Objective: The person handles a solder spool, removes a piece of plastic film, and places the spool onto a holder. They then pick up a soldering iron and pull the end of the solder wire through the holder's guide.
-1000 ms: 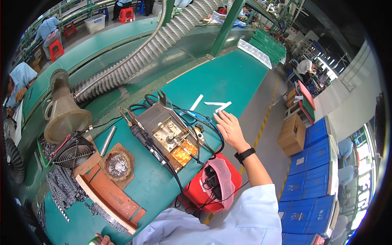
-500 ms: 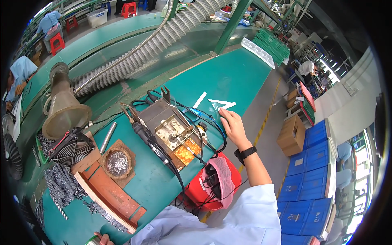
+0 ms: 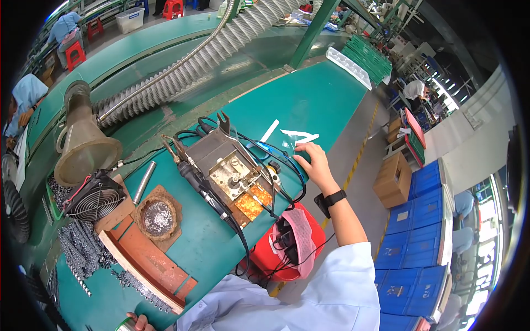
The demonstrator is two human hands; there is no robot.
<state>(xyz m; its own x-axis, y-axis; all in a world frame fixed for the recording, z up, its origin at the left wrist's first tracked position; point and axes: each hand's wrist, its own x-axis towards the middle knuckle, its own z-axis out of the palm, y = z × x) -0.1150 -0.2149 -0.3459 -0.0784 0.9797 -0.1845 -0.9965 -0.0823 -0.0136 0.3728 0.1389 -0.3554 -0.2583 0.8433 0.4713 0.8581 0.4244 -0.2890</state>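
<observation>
Right hand has half opened, white strips at its eleven o'clock; left hand, at the view's seven, touches a green-rimmed object, grip unclear.

The bare right hand, right of centre, bends its fingers beside thin white strips on the green tabletop; the bare left hand — lower left edge — touches a silvery, green-rimmed object, partly cut off.
</observation>
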